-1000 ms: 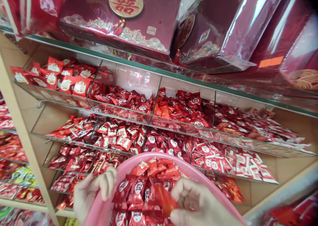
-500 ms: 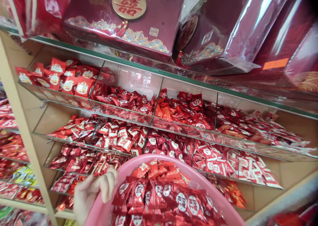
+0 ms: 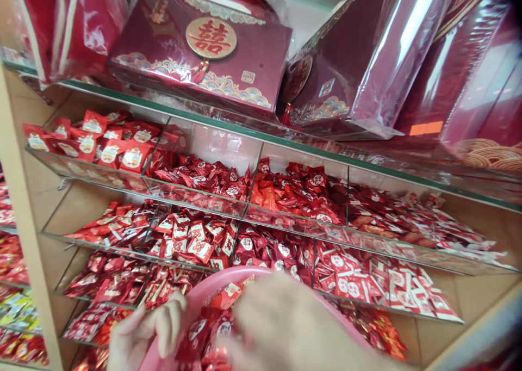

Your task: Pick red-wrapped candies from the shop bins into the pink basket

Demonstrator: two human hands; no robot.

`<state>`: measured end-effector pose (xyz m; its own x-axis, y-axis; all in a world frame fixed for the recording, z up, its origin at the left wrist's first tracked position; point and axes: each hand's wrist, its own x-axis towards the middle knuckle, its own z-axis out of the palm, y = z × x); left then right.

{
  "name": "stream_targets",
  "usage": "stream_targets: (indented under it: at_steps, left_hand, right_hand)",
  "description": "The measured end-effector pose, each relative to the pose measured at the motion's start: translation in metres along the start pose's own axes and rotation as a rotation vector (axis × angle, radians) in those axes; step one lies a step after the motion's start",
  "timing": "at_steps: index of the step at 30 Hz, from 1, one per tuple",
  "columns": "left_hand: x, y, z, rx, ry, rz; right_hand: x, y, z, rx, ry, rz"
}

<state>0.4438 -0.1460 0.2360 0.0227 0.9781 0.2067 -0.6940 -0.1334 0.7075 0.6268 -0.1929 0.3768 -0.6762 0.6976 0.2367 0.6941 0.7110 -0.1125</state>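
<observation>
A pink plastic basket (image 3: 222, 278) fills the lower middle of the view, heaped with small red wrapped packets (image 3: 196, 335) that carry white round labels. My left hand (image 3: 149, 327) is closed over the basket's left rim. Smeared by motion, my right hand (image 3: 275, 319) is above the packets in the basket. Its fingers do not show clearly, and whether it holds a packet cannot be made out. The hand and forearm hide much of the basket's right side.
Tiered glass shelves with dividers hold red packets (image 3: 199, 246) behind the basket. A glass shelf edge (image 3: 244, 134) runs across above them, bearing maroon gift boxes (image 3: 163, 50) in clear wrap. A wooden upright (image 3: 32, 251) stands at left, with more packets beyond it.
My right hand has come into view over the basket's packets. My left hand keeps its hold on the rim. The view has shifted, so the shelves and boxes sit lower.
</observation>
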Motion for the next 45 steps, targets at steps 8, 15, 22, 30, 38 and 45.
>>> stream_targets:
  at_steps: [8, 15, 22, 30, 38, 45]
  left_hand:
    - [0.005, -0.008, -0.016, -0.022, -0.058, -0.003]
    - [0.007, -0.011, -0.024, 0.034, -0.086, 0.008]
    - [0.004, -0.01, -0.022, 0.032, -0.068, 0.004]
    - [0.001, -0.004, -0.008, 0.007, -0.058, 0.019]
    - [0.006, -0.008, -0.019, -0.029, -0.201, 0.092]
    - [0.01, -0.01, -0.023, 0.011, -0.239, 0.113]
  right_hand:
    - [0.07, 0.128, -0.091, -0.578, 0.417, 0.252]
    - [0.092, 0.151, -0.083, -0.555, 0.299, 0.23]
    - [0.078, 0.156, -0.094, -0.467, 0.501, 0.215]
    - [0.038, 0.14, -0.088, -0.289, 0.831, 0.266]
    - [-0.035, 0.06, -0.038, 0.332, 0.745, 0.455]
    - [-0.057, 0.006, 0.043, 1.034, 0.14, 0.712]
